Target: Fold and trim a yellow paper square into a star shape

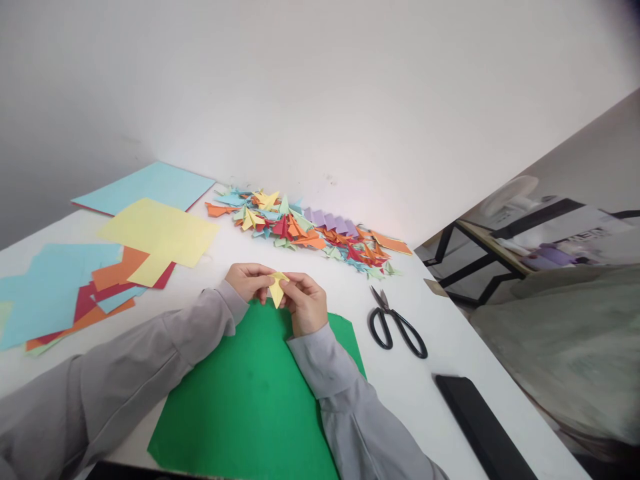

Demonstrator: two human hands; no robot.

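Observation:
A small folded piece of yellow paper [277,291] is pinched between my two hands, its pointed end facing down toward me. My left hand [249,281] grips it from the left with thumb and fingers closed. From the other side my right hand [307,303] holds it the same way, thumb on the front face. Both hands are just above the far edge of a green sheet [250,393] lying on the table. The fingers behind the folded paper are partly hidden.
Beyond my hands lies a pile of small folded paper shapes [295,227] in several colours. Loose coloured sheets [160,230] spread at left. Black-handled scissors [395,323] and a long black object [483,427] lie at right on the white table [415,413], near its right edge.

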